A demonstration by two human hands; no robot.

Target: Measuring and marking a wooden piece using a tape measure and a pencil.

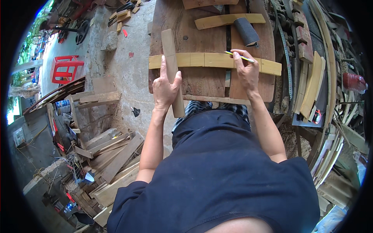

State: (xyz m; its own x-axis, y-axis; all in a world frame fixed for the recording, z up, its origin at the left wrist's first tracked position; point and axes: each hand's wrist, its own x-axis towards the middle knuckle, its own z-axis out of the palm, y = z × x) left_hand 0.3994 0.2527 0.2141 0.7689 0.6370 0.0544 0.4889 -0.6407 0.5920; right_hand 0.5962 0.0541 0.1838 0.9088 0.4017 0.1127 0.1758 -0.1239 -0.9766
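My left hand (165, 87) grips a pale wooden batten (169, 42), index finger extended along it; the batten lies crosswise over the left part of a long yellow wooden strip (197, 59). My right hand (246, 70) holds a green and white pencil (229, 53) over that strip, right of its middle. The strip, marked with thin cross lines, spans a brown plank work surface (200, 81). Farther back lie a second, shorter curved yellow piece (211, 21) and a dark grey cylinder or roll (244, 32), with another wooden piece (210, 3) at the top edge.
Stacked wood strips (312, 85) and clutter border the surface on the right, with a red plastic bottle (352, 82). At left are a red stool (66, 69), scattered offcuts (122, 15) and piled boards (120, 163) on and around the concrete floor (130, 81).
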